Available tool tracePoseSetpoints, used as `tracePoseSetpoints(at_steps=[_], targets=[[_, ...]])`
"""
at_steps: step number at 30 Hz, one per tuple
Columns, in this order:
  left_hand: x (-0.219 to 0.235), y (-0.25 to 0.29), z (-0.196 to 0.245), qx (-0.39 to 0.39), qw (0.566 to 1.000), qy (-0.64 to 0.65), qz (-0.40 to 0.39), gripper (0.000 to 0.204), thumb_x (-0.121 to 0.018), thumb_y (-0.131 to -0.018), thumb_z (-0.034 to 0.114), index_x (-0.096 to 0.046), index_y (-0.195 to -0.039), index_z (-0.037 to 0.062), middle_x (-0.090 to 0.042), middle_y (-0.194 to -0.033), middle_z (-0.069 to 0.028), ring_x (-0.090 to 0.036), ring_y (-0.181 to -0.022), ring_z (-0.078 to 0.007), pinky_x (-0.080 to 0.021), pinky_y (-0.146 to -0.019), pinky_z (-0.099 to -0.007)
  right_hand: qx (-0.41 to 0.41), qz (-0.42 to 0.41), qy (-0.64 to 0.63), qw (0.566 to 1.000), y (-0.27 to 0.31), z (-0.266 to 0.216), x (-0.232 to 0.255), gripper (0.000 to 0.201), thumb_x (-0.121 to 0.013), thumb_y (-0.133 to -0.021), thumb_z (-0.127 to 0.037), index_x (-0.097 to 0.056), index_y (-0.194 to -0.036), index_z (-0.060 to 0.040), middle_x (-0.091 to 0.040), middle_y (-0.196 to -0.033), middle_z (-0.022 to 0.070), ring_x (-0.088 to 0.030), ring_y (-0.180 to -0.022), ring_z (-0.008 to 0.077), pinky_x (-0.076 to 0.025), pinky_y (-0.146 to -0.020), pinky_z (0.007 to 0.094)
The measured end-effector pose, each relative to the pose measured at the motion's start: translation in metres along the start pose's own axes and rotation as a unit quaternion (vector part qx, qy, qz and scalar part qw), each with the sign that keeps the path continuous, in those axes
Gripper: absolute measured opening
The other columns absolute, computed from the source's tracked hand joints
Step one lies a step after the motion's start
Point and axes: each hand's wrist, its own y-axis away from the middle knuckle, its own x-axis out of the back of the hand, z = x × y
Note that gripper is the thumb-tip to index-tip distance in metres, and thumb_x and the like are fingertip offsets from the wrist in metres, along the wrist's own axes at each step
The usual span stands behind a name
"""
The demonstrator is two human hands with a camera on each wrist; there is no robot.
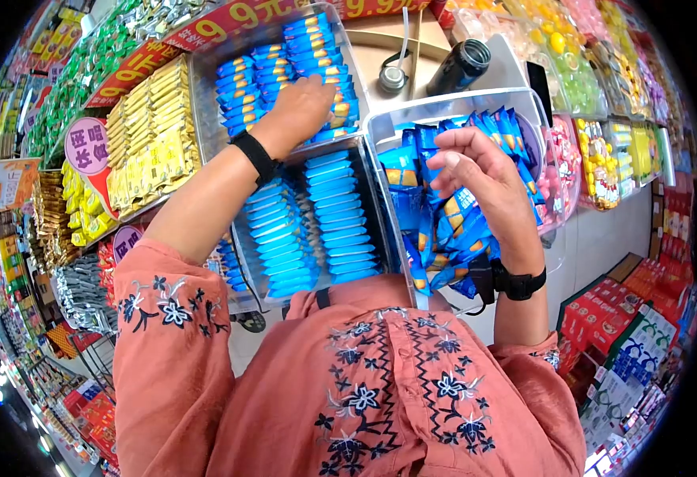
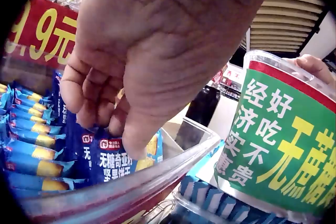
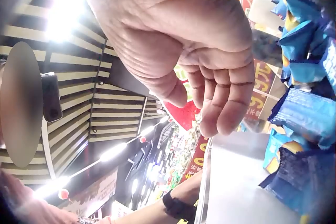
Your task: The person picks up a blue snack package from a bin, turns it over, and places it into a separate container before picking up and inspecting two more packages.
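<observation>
My left hand (image 1: 304,110) reaches into the back clear bin (image 1: 208,103), among rows of blue biscuit packets (image 1: 241,87). In the left wrist view, its thumb and fingers pinch the top of a dark blue biscuit packet (image 2: 113,163) near the bin's wall. My right hand (image 3: 210,71) holds nothing; its fingers are loosely bent. In the head view it hovers over the right clear bin (image 1: 392,215), where blue biscuit packets (image 1: 456,226) lie in a loose heap. Part of that heap is hidden under the hand.
In front of my body, a bin holds two stacks of light blue packets (image 1: 344,215). Yellow packets (image 1: 153,135) fill a bin at the left. Behind the right bin stand a dark bottle (image 1: 460,67) and a phone-like black slab (image 1: 538,91). Red boxes (image 1: 603,310) are stacked lower right.
</observation>
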Motion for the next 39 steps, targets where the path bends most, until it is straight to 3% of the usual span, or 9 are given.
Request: tracePoseSetpoints(at_steps=[12,18,23,24,26,30,35,38,39], targets=[[0.001,0.005,-0.003,0.002,1.000,0.000,-0.012,0.033,-0.076,-0.081,0.024,-0.061,-0.100,0.0018,-0.058,-0.101,-0.0201,-0.060,-0.098,-0.0394,-0.051,-0.082,-0.0489,0.004,-0.004,0.017,1.000,0.007,-0.003,0.006,0.035,-0.058,-0.100,-0.026,-0.057,-0.122,0.0011,-0.067,-0.101,0.0088,-0.065,-0.085,0.0141,-0.053,-0.073,0.0276],[0.018,0.003,-0.007,0.051,0.997,-0.004,-0.064,0.031,-0.074,-0.083,0.028,-0.064,-0.100,0.0029,-0.063,-0.104,-0.0208,-0.063,-0.097,-0.0399,-0.051,-0.080,-0.0495,0.004,-0.012,0.038,0.999,0.012,-0.003,0.014,0.035,-0.057,-0.100,-0.025,-0.057,-0.122,0.0009,-0.067,-0.102,0.0094,-0.066,-0.085,0.0144,-0.053,-0.072,0.0278],[0.099,0.016,0.015,0.050,0.994,0.093,-0.014,0.033,-0.067,-0.090,0.034,-0.065,-0.095,0.0012,-0.065,-0.093,-0.0211,-0.062,-0.093,-0.0392,-0.048,-0.078,-0.0477,0.056,0.031,0.046,0.997,0.018,-0.007,0.030,0.034,-0.058,-0.099,-0.025,-0.058,-0.122,0.0009,-0.068,-0.104,0.0094,-0.066,-0.084,0.0137,-0.053,-0.072,0.0270],[0.108,0.015,0.016,0.049,0.990,0.130,0.004,0.030,-0.070,-0.091,0.031,-0.066,-0.097,0.0016,-0.064,-0.089,-0.0147,-0.063,-0.085,-0.0270,-0.048,-0.074,-0.0373,0.073,0.047,0.051,0.995,0.020,-0.011,0.036,0.035,-0.059,-0.099,-0.026,-0.058,-0.123,-0.0001,-0.068,-0.105,0.0094,-0.066,-0.084,0.0135,-0.053,-0.072,0.0266],[0.134,0.029,0.044,0.103,0.936,0.332,0.064,0.026,-0.066,-0.096,0.029,-0.067,-0.102,0.0039,-0.065,-0.092,-0.0019,-0.059,-0.080,-0.0115,-0.047,-0.069,-0.0280,0.127,0.079,0.055,0.987,0.024,-0.022,0.049,0.033,-0.060,-0.099,-0.025,-0.060,-0.120,0.0009,-0.068,-0.106,0.0101,-0.066,-0.084,0.0128,-0.054,-0.071,0.0269],[0.145,0.058,0.088,0.176,0.812,0.545,0.112,0.027,-0.059,-0.101,0.027,-0.062,-0.113,0.0032,-0.065,-0.093,-0.0038,-0.058,-0.079,-0.0076,-0.044,-0.065,-0.0202,0.169,0.146,0.104,0.969,0.032,-0.040,0.069,0.034,-0.060,-0.099,-0.024,-0.060,-0.122,0.0007,-0.067,-0.106,0.0094,-0.065,-0.087,0.0120,-0.052,-0.075,0.0250],[0.107,0.087,0.134,0.195,0.746,0.632,0.081,0.023,-0.059,-0.102,0.025,-0.063,-0.112,0.0050,-0.065,-0.091,-0.0025,-0.058,-0.075,-0.0070,-0.045,-0.064,-0.0207,0.164,0.169,0.321,0.918,0.009,-0.005,0.102,0.029,-0.065,-0.094,-0.020,-0.065,-0.115,0.0006,-0.069,-0.096,0.0060,-0.066,-0.083,0.0120,-0.052,-0.072,0.0276],[0.093,0.100,0.146,0.200,0.729,0.651,0.068,0.024,-0.061,-0.101,0.027,-0.063,-0.112,0.0061,-0.065,-0.091,-0.0019,-0.058,-0.075,-0.0075,-0.045,-0.064,-0.0213,0.139,0.124,0.435,0.881,0.008,0.007,0.097,0.025,-0.068,-0.091,-0.018,-0.066,-0.108,-0.0004,-0.070,-0.092,0.0103,-0.067,-0.080,0.0162,-0.053,-0.071,0.0311],[0.092,0.105,0.149,0.205,0.728,0.651,0.070,0.025,-0.061,-0.101,0.028,-0.063,-0.112,0.0063,-0.065,-0.091,-0.0018,-0.058,-0.075,-0.0076,-0.045,-0.064,-0.0214,0.137,0.111,0.476,0.862,0.002,0.014,0.095,0.024,-0.068,-0.088,-0.019,-0.066,-0.105,-0.0018,-0.069,-0.094,0.0171,-0.068,-0.084,0.0264,-0.054,-0.076,0.0377]])
